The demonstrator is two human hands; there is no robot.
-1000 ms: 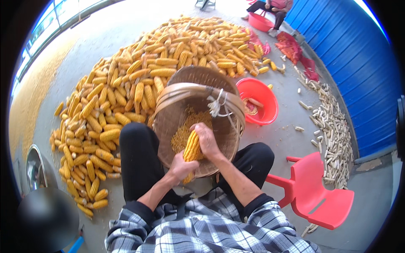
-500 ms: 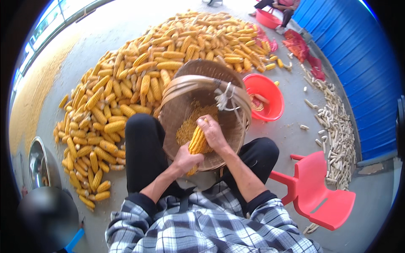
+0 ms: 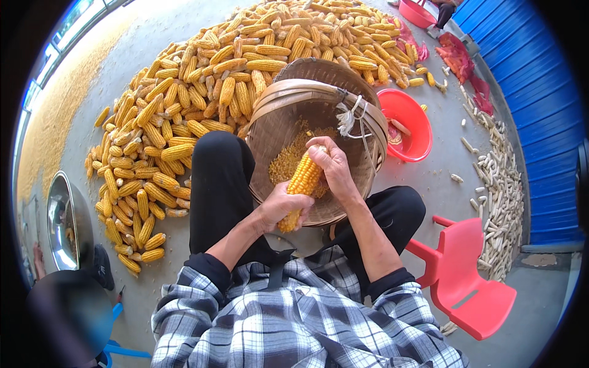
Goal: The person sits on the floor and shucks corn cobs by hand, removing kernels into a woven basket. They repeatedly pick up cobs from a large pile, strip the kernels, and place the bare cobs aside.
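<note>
A yellow corn cob [image 3: 305, 178] is held slantwise between my two hands, over the near part of a woven bamboo basket [image 3: 264, 132]. My left hand [image 3: 283, 207] wraps round its lower end, which pokes out below the fist. At the upper end, my right hand [image 3: 331, 161] is closed with the thumb and fingers on the cob's top. Loose corn kernels [image 3: 286, 161] lie in the basket between my knees. White string is tied to the basket's broad handle [image 3: 307, 89].
A large heap of corn cobs [image 3: 184, 98] spreads ahead and left. Right of the basket stands a red basin [image 3: 417, 132]; a red chair [image 3: 466, 276] is nearer. Stripped cobs [image 3: 500, 202] line the blue wall [image 3: 534, 110]. A metal bowl [image 3: 64, 227] stands at left.
The view has shifted, so the basket and heap sit farther right and higher. My hands keep the same cob; my right hand's fingers have changed position at its top.
</note>
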